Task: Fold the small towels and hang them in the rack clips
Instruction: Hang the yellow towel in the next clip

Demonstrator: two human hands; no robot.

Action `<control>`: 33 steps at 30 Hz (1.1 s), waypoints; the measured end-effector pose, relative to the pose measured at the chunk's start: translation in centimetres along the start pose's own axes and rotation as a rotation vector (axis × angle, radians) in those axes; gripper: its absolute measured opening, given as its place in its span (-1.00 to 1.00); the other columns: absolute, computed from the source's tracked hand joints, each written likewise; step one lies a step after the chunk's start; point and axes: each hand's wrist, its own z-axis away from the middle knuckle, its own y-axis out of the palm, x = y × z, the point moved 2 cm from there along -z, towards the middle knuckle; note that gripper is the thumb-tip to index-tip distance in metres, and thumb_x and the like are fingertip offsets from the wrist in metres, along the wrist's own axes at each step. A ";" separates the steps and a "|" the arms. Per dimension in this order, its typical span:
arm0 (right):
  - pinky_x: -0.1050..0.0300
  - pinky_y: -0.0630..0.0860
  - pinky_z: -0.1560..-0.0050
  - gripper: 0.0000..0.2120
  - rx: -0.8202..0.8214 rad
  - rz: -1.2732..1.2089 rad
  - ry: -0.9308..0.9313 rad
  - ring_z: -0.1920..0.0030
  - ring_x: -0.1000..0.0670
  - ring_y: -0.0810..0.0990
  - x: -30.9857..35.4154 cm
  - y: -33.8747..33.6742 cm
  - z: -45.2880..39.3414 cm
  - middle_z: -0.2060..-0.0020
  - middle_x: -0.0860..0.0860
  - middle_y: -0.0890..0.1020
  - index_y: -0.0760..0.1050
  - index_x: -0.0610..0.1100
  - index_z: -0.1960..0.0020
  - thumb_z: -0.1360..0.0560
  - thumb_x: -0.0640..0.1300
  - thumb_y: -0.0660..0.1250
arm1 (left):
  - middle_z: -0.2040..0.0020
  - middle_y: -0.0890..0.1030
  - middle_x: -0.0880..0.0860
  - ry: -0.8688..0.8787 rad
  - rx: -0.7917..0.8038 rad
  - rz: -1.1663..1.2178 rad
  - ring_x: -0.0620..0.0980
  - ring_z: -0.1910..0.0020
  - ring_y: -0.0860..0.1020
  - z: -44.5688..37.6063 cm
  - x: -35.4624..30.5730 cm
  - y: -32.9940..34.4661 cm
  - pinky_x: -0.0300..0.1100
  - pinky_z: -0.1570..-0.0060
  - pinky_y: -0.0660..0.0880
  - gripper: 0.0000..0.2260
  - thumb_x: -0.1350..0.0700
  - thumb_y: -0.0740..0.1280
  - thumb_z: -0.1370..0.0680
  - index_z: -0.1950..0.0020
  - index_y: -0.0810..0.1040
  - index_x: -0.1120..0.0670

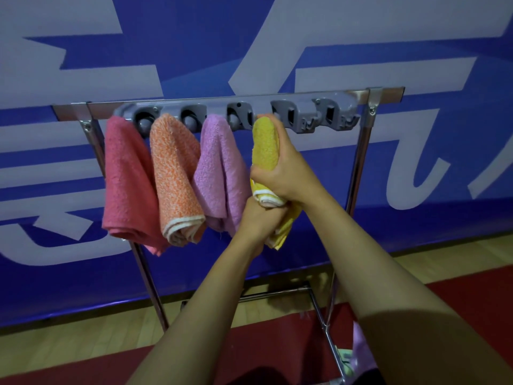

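A grey clip rack [308,112] is fixed along the top bar of a chrome stand [358,168]. Three folded towels hang from its left clips: a red towel [126,184], an orange speckled towel [175,176] and a purple towel [219,170]. My right hand [286,173] grips a folded yellow towel [265,145] around its middle, its top end pressed up against the fourth clip. My left hand [258,218] holds the same towel's lower end from underneath. The two clips at the right end hold nothing.
A blue wall banner with pale lettering [277,51] stands right behind the stand. The stand's lower frame [319,304] rests on a wood and red floor. A purple cloth [361,345] lies low at the right by the stand's base.
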 end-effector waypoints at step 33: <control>0.06 0.40 0.11 -0.32 -0.039 0.017 0.212 -0.07 -0.13 0.54 -0.9 0.9 3.7 -0.12 -0.03 0.52 0.22 0.00 -0.44 -0.44 0.08 0.47 | 0.18 0.71 0.01 -0.297 0.112 0.088 -0.09 0.34 0.57 6.5 4.3 0.8 -0.19 0.32 0.55 -0.84 0.07 0.32 -0.69 -0.05 0.64 0.12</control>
